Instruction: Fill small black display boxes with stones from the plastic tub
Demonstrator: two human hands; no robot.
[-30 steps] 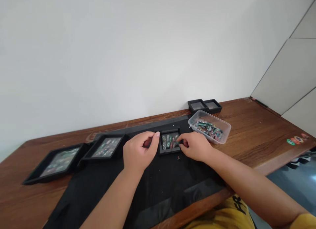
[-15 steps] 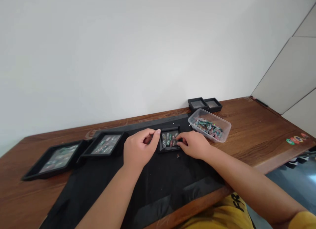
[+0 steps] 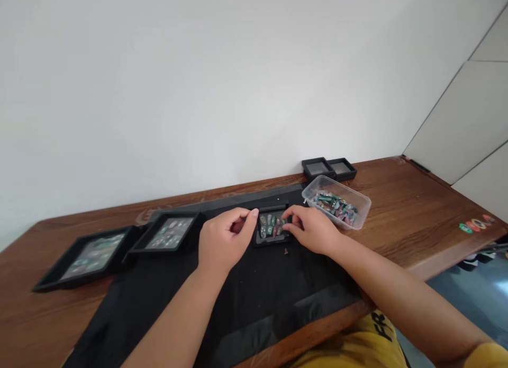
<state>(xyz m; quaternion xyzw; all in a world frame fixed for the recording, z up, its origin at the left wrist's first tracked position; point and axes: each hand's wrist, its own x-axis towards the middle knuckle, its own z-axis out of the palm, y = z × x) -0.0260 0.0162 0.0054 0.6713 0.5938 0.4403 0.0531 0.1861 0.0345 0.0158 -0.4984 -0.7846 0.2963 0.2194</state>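
Note:
A small open black display case (image 3: 273,242) lies on the black mat, with several almond-shaped press-on nails (image 3: 270,230) in green, clear and brownish pink in rows. My left hand (image 3: 224,235) is closed at the case's left edge, thumb and forefinger pinched on its rim. Over the right side of the case, my right hand (image 3: 311,229) curls down, thumb and fingertips around a small greenish press-on nail (image 3: 284,221); the fingers partly hide it. One small brownish piece (image 3: 286,251) rests on the mat just in front of the case.
A clear plastic tub (image 3: 337,201) of loose nails stands right of the case. Two black cases with nails, one nearer (image 3: 169,233) and one farther left (image 3: 91,257), lie at left. Two more black cases (image 3: 317,168) sit by the wall. Round stickers (image 3: 476,224) mark the table's right side.
My right hand has lifted slightly and its fingertips have shifted a little within the right side of the case. My left hand stays at the case's left edge.

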